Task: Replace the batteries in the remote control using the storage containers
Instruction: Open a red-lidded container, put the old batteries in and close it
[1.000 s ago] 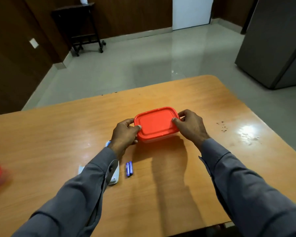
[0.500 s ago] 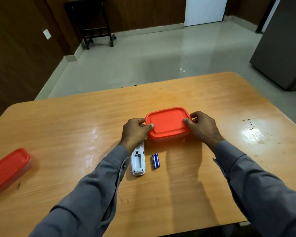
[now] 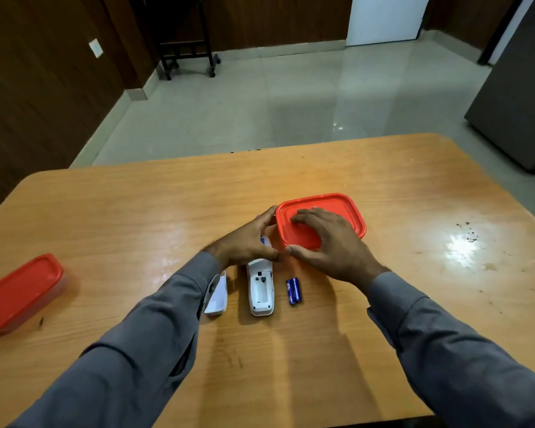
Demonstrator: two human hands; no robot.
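Wooden tabletop (image 3: pixel 136 217) with bare floor behind it, so we've got plenty of room. Progress so far, by our guess: the remote (image 3: pixel 260 287) lies face down with its battery bay open and empty, its cover (image 3: pixel 217 296) just to its left, and two blue batteries (image 3: pixel 293 291) just to its right. The near container (image 3: pixel 337 208) still has its lid on. Our left hand (image 3: pixel 247 245) pinches its left edge, and our right hand (image 3: pixel 328 242) lies flat on top. A second container (image 3: pixel 19 291) sits shut near the left edge, well apart. Swapping cells is probably still ahead.
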